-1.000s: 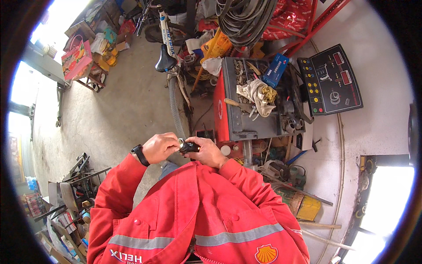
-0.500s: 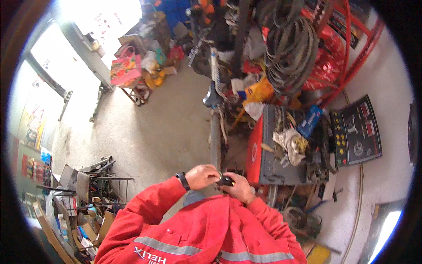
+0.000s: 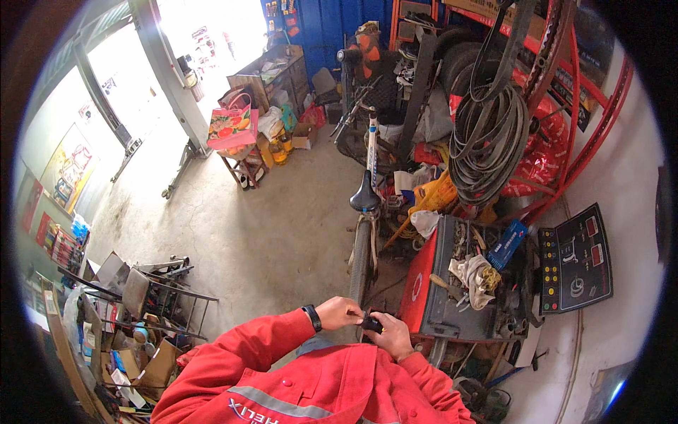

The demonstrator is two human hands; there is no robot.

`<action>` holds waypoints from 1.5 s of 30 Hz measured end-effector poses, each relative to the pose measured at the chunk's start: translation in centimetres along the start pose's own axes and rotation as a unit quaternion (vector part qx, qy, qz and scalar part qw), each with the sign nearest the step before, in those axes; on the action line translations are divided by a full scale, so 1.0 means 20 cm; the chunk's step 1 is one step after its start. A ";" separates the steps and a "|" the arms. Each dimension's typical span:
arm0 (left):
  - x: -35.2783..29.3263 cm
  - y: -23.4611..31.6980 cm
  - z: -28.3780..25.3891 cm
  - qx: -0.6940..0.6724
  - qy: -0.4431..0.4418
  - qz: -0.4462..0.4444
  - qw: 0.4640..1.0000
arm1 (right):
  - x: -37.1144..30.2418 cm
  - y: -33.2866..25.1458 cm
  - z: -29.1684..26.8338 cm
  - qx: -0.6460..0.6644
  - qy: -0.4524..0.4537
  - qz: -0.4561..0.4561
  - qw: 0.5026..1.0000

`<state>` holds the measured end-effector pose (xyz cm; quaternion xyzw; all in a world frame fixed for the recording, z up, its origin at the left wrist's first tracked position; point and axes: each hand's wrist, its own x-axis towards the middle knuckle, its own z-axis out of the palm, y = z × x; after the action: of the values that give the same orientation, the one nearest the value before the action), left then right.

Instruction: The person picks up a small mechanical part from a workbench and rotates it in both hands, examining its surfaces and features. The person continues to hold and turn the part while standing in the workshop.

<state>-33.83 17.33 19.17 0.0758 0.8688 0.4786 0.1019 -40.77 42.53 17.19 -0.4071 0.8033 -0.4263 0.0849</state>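
Close in front of my red jacket, both hands meet around a small black object with a yellow spot; its kind is too small to tell. My right hand is closed around it from the right. My left hand, with a black band on the wrist, pinches at its left end, and what lies between those fingertips is hidden. Just beyond my hands stands a bicycle, its rear tyre toward me and its black saddle farther off.
At right is a red and grey machine cabinet with a cloth and a blue box on top. A control panel stands beside it. Belts hang from a red rack. A metal frame and cardboard boxes lie left.
My view has tilted up, so the room sits lower and more of the back wall shows. My hands stay together on the black object, with the left fingers drawn close to its end.
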 end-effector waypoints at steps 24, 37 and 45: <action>-0.02 -0.08 0.08 -0.011 -0.019 -0.024 0.999 | -0.01 0.00 -0.01 -0.060 -0.012 -0.018 0.998; -0.02 -0.08 0.10 -0.011 0.026 -0.030 0.999 | 0.00 0.02 -0.01 -0.062 -0.033 0.006 0.997; -0.04 -0.03 0.10 0.000 0.049 -0.064 0.997 | 0.00 0.02 0.01 -0.065 -0.027 0.006 0.998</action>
<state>-32.61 18.44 17.67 -0.0033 0.8760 0.4740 0.0893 -40.93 42.63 16.75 -0.4182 0.8290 -0.3621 0.0824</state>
